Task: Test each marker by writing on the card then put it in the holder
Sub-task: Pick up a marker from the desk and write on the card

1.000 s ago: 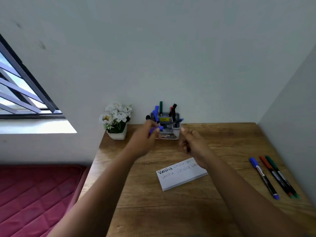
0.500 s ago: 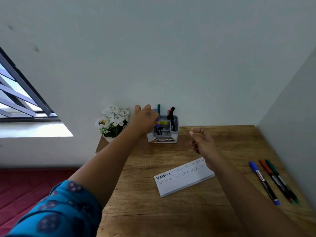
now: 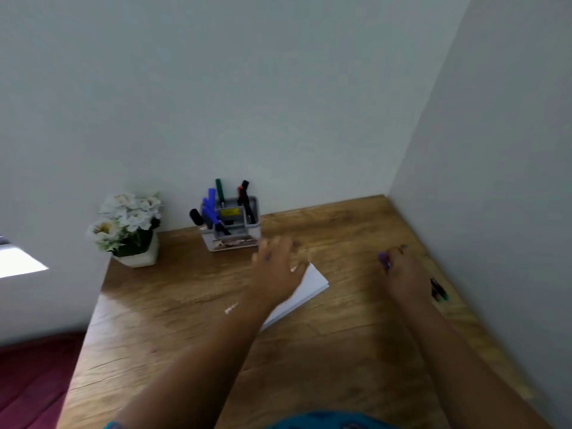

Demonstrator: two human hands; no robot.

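Both hands are smeared by motion blur. The left hand covers the near left part of the white card, so any writing on it is hidden. The right hand covers most of the markers lying at the right of the worktop; only dark ends and a blurred purple cap by its fingers show. Whether those fingers grip the cap cannot be told. Both forearms are cut off by the bottom edge.
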